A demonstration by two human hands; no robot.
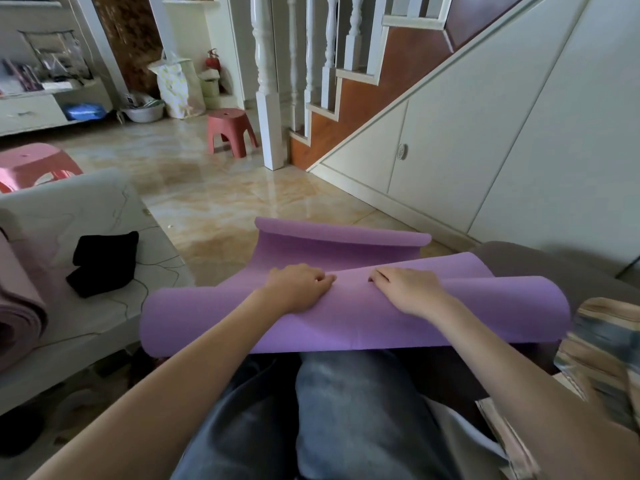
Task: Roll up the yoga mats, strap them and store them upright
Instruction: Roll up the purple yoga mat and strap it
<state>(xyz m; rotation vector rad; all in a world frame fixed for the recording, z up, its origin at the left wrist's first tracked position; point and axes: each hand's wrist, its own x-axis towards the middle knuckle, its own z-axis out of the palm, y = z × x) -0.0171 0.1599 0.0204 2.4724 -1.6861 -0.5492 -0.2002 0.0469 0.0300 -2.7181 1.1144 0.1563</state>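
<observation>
Both hands, left (298,287) and right (408,289), grip one purple mat (207,320); two red stools.

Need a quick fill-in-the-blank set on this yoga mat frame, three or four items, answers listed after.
1. Both hands, the left hand and the right hand, rest on a mat whose colour is ____.
2. The mat lies across the person's ____.
3. The folded cloth on the white seat at the left is ____ in colour.
4. The stool on the floor near the staircase post is ____ in colour.

Missing words: purple; lap; black; red
</observation>
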